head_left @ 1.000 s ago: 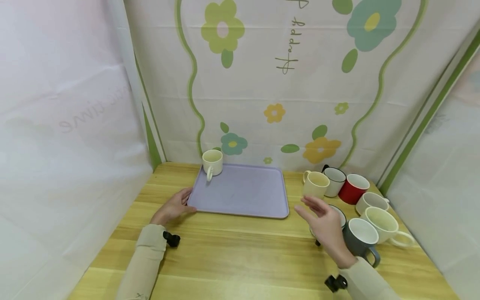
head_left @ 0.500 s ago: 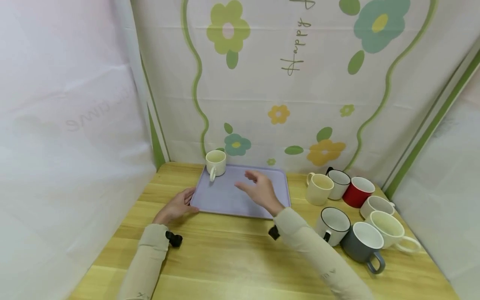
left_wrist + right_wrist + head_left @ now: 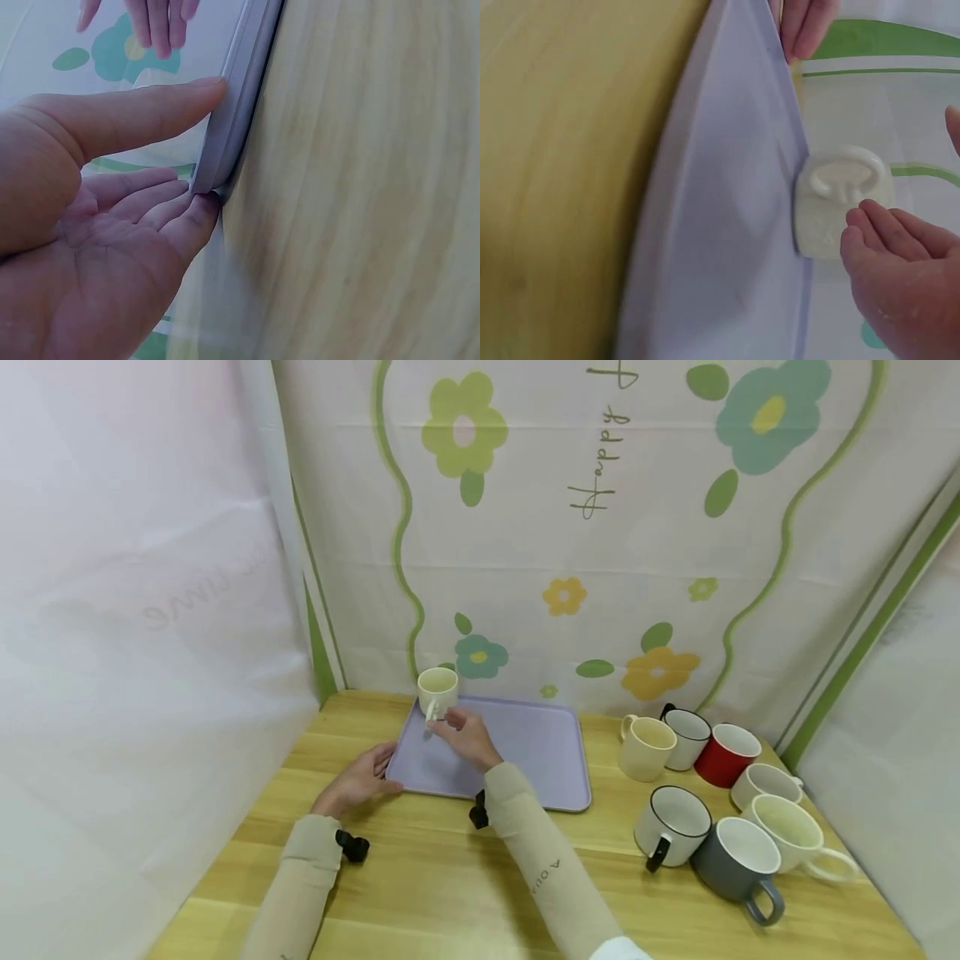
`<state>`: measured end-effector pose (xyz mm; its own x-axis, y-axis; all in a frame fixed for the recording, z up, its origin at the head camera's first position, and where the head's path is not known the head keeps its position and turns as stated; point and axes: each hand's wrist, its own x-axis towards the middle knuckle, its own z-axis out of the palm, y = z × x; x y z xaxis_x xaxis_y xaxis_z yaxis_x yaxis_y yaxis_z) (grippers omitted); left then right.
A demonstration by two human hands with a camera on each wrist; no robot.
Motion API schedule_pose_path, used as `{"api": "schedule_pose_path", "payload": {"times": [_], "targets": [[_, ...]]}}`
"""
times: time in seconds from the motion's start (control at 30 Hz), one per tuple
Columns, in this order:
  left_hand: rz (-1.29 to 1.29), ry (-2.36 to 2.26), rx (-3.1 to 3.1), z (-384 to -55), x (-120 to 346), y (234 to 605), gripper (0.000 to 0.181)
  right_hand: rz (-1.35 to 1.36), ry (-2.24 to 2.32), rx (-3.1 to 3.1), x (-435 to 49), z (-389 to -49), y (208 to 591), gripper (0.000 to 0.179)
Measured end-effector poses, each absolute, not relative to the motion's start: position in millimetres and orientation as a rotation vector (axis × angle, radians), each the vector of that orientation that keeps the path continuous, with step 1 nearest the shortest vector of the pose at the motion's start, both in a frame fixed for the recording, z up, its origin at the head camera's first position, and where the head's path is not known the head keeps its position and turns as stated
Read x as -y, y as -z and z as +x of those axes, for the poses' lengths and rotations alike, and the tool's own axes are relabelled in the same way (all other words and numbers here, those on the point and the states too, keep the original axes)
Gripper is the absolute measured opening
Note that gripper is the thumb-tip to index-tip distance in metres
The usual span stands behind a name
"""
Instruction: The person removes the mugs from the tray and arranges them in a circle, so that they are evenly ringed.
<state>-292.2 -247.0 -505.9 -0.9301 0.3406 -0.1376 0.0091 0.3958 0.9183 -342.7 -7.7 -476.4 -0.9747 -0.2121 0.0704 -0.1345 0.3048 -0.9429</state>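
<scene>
A cream mug [image 3: 437, 685] stands upright at the back left corner of a lilac tray [image 3: 528, 752], handle toward me. My right hand [image 3: 471, 740] hovers over the tray's left half, fingertips close by that handle. In the right wrist view its fingers are loosely bent in front of the mug [image 3: 817, 225], with nothing between them and the thumb; contact with the handle cannot be told. My left hand [image 3: 365, 779] lies at the front left corner of the tray. In the left wrist view the thumb and fairly straight fingers touch the tray edge [image 3: 244, 97].
Several mugs stand at the right: yellow [image 3: 647, 750], white with black rim [image 3: 672, 827], another black-rimmed [image 3: 685, 742], red [image 3: 726, 758], white [image 3: 763, 787], pale yellow [image 3: 787, 831] and dark grey [image 3: 735, 864]. A flower-printed cloth [image 3: 525, 535] hangs behind the wooden table [image 3: 435, 893].
My right hand has swept left from beside the right-hand mugs, across the tray, to the cream mug's handle. The left hand stays at the tray corner; the camera view has shifted slightly.
</scene>
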Motion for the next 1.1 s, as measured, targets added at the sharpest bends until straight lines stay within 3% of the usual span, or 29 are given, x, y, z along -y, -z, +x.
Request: {"api": "schedule_pose_path", "payload": {"times": [0.17,0.43,0.7,0.87,0.97,1.1], "targets": [[0.293,-1.557,-2.35,-291,245,504,0.093,-0.39,1.821,-2.413,21,-345,484,0.056],[0.33,-1.569,-2.337,-294,244,501,0.092,-0.36,1.894,-2.267,32,-346,483,0.068],[0.319,-1.549,-2.363,-296,244,503,0.093,-0.083,1.859,-2.389,23,-342,478,0.055],[0.306,-1.552,-2.359,-295,244,506,0.092,-0.073,1.837,-2.242,18,-337,474,0.04],[0.308,-1.56,-2.355,-295,244,506,0.092,0.021,1.904,-2.134,18,-331,474,0.028],[0.307,-1.573,-2.34,-294,245,505,0.093,0.175,2.077,-2.018,18,-316,475,0.026]]}}
